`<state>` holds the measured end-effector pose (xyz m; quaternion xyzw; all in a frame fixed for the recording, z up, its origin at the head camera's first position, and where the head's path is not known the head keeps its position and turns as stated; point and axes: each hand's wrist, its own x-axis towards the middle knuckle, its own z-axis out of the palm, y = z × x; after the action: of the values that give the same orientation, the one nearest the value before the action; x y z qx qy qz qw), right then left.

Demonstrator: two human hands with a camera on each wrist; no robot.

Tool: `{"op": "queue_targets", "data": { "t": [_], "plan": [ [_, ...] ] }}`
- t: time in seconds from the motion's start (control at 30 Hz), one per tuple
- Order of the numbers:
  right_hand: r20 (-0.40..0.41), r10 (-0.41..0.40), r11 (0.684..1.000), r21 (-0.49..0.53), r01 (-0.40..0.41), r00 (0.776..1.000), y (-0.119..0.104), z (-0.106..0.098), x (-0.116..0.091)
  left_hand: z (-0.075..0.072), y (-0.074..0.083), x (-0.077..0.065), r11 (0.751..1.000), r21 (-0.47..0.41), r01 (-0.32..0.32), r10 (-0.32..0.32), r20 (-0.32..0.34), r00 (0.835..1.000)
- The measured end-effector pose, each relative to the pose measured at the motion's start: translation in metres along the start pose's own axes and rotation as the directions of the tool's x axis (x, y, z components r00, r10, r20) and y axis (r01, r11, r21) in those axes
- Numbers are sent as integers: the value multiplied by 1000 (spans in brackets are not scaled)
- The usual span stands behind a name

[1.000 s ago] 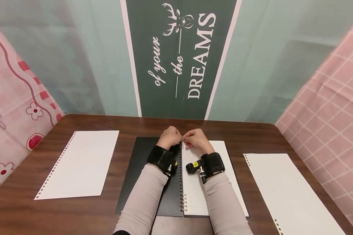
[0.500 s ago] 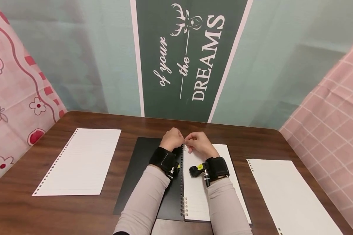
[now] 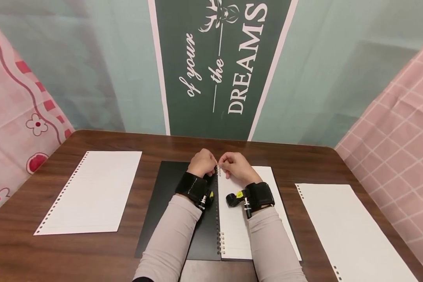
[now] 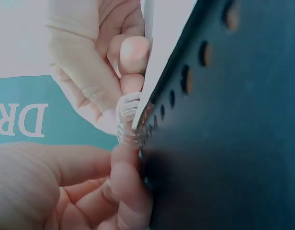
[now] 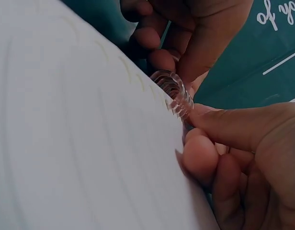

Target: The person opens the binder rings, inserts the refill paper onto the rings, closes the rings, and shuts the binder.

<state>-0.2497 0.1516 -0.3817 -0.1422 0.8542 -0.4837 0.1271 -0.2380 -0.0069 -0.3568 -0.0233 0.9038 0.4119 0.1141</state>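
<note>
A loose-leaf notebook lies open on the table, with its black cover on the left and lined white pages on the right. Clear plastic binder rings run along the spine. At the spine's far end, my left hand pinches the end rings between thumb and fingers. Close beside it, my right hand pinches the same rings from the page side. In the right wrist view the rings pass between both hands' fingertips. Fingers partly hide whether the end rings are joined.
One punched white sheet lies left of the notebook on the brown wooden table. Another punched sheet lies to the right. A printed green cloth hangs behind the table's far edge.
The head view has shifted slightly. Both hands stay at the far end of the spine, with only slight finger movement; the notebook and loose sheets lie as before.
</note>
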Motion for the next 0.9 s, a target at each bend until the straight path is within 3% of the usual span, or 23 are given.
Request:
{"op": "queue_targets", "data": {
  "t": [0.37,0.6,0.73,0.9],
  "plan": [
    [10,-4,1000,-16,5,1000,0,-1,4,-6,-4,-1,999,-19,-38,40,74,996],
    [-6,19,1000,0,-19,1000,0,-2,6,-9,-10,6,985,-153,-77,97,126,987],
    [-15,32,999,-12,-32,999,-1,-2,6,-8,-14,9,965,-256,-52,94,154,984],
    [-14,27,999,-33,-28,1000,0,0,6,-9,-16,10,954,-298,-29,83,168,982]
  ]
}}
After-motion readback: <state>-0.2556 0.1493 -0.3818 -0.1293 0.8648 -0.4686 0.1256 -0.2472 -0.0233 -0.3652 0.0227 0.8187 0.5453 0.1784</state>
